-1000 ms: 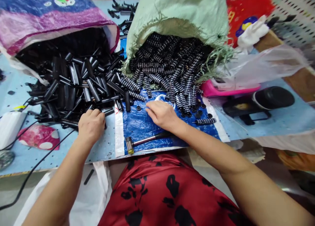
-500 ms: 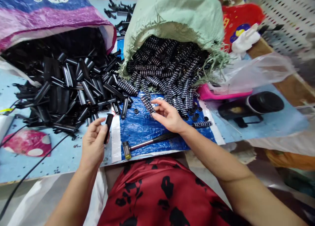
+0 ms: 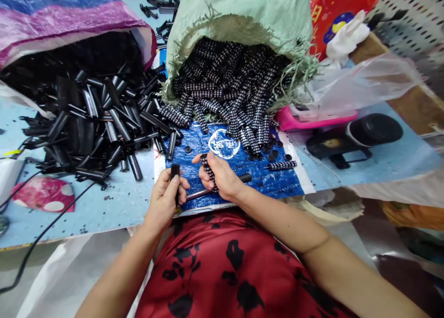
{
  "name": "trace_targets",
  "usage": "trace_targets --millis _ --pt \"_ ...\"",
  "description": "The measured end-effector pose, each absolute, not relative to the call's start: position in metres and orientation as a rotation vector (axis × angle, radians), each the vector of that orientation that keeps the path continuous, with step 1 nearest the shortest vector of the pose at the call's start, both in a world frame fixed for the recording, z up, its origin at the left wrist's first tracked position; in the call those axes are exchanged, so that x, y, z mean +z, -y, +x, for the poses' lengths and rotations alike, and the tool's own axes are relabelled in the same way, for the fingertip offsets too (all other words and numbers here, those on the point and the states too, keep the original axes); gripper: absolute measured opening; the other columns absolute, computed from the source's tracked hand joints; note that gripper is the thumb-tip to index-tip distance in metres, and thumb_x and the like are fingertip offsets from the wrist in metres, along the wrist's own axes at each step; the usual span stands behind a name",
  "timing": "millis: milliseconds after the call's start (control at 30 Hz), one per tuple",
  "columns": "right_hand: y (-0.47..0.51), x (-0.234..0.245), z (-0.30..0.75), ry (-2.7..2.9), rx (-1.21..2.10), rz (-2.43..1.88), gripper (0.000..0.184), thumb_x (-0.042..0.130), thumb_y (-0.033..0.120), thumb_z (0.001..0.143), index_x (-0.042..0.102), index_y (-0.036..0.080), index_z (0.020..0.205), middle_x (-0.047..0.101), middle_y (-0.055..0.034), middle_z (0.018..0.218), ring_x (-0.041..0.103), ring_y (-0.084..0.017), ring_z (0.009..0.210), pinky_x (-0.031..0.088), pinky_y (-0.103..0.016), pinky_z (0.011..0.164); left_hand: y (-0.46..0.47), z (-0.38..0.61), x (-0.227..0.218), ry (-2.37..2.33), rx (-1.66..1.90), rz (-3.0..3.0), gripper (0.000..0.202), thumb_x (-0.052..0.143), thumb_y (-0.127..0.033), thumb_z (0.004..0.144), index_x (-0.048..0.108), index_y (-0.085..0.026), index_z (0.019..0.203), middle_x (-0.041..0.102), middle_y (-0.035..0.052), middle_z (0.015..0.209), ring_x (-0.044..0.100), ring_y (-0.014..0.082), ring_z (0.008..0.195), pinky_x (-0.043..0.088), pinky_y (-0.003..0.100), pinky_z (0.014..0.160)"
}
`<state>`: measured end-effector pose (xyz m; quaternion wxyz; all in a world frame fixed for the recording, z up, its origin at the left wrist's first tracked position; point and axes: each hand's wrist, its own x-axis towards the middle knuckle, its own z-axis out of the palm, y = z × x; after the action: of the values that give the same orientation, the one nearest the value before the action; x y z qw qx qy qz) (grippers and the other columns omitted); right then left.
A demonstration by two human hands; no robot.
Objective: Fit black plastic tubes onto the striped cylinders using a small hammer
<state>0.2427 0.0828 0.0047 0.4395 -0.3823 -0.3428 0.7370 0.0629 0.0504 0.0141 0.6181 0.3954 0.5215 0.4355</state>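
Near the table's front edge, my left hand [image 3: 167, 194] grips a smooth black plastic piece [image 3: 175, 171], held upright between thumb and fingers. To its right, my right hand [image 3: 224, 174] is closed around a black cylinder with rows of pale dots [image 3: 209, 171], its top end tilted left. The two pieces are apart. Beneath both hands lies a hammer [image 3: 198, 194], its head mostly hidden behind my left hand. Many smooth black plastic pieces [image 3: 120, 124] spill from a purple and blue bag [image 3: 114, 15]. More dotted cylinders [image 3: 229, 94] pour out of a pale green woven sack [image 3: 249, 6].
A blue printed sheet [image 3: 274, 184] covers the table's middle. One dotted cylinder [image 3: 282, 165] and small black discs [image 3: 274, 154] lie on it. At right are a pink tray [image 3: 312, 124] and a black lidded bottle [image 3: 357, 140]. A black cable [image 3: 52, 225] crosses the left side.
My right hand has lifted the dotted cylinder off the sheet and drawn it toward me. My left hand has moved right with the smooth piece, so the hands are now close together.
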Motion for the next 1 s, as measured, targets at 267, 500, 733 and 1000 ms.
trace_targets --millis 267,500,733,1000 --pt "-0.077 0.009 0.223 0.795 1.633 -1.004 0.061 0.046 0.076 0.096 0.066 0.019 0.108 0.07 -0.009 0.1 0.068 -0.02 0.09 0.059 -0.035 0.084 -0.052 0.096 0.015 -1.353 1.114 1.286 0.031 0.085 -0.042 0.079 0.073 -0.022 0.099 0.069 0.0004 0.086 0.058 0.0133 0.07 0.049 0.025 0.067" --pt "-0.079 -0.001 0.266 1.892 0.939 -0.875 0.119 0.077 0.076 0.076 0.02 0.025 0.167 0.019 -0.018 0.173 0.022 -0.037 0.161 0.042 -0.054 0.121 -0.051 0.084 0.017 -1.36 1.04 1.18 0.029 0.083 -0.046 0.081 0.074 -0.019 0.089 0.066 0.0 0.076 0.053 0.0137 0.066 0.045 0.026 0.061" --pt "-0.075 -0.008 0.28 2.13 0.458 -0.698 0.108 0.078 0.05 0.089 0.013 0.018 0.17 0.041 -0.023 0.163 0.042 -0.033 0.153 0.043 -0.051 0.123 -0.048 0.084 0.017 -1.318 0.987 1.063 0.051 0.054 -0.069 0.097 0.064 -0.02 0.084 0.054 -0.0015 0.059 0.046 0.0124 0.052 0.042 0.027 0.053" --pt "-0.062 -0.008 0.269 2.117 0.312 -0.677 0.099 0.077 0.04 0.091 0.02 0.012 0.168 0.046 -0.0258 0.158 0.046 -0.033 0.15 0.051 -0.048 0.118 -0.045 0.096 0.013 -1.306 1.147 1.013 0.041 0.062 -0.06 0.097 0.074 -0.021 0.104 0.073 0.0038 0.103 0.064 0.0169 0.094 0.053 0.028 0.088"
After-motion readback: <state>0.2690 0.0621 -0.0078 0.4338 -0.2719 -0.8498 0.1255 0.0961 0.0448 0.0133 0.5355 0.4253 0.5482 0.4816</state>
